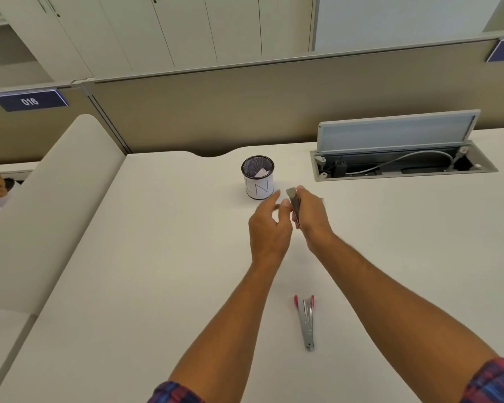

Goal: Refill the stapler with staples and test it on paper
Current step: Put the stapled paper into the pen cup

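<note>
Stapler (306,321), slim grey metal with red end, lies opened on smooth white desk (157,271) between forearms. Right hand (310,216) pinches flat greyish staple box (294,202); left hand (269,225) fingers loose, apart, beside mesh cup (258,177).

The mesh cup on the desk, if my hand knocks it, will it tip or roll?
The mesh cup stands upright and looks light, holding only paper scraps, so a knock would probably tip it. Being round, it would likely roll on the smooth desk. The left hand is close beside it.

Right hand (310,212) holds a staple strip (294,202) above the desk (157,257); stapler (306,321) lies nearer.
</note>
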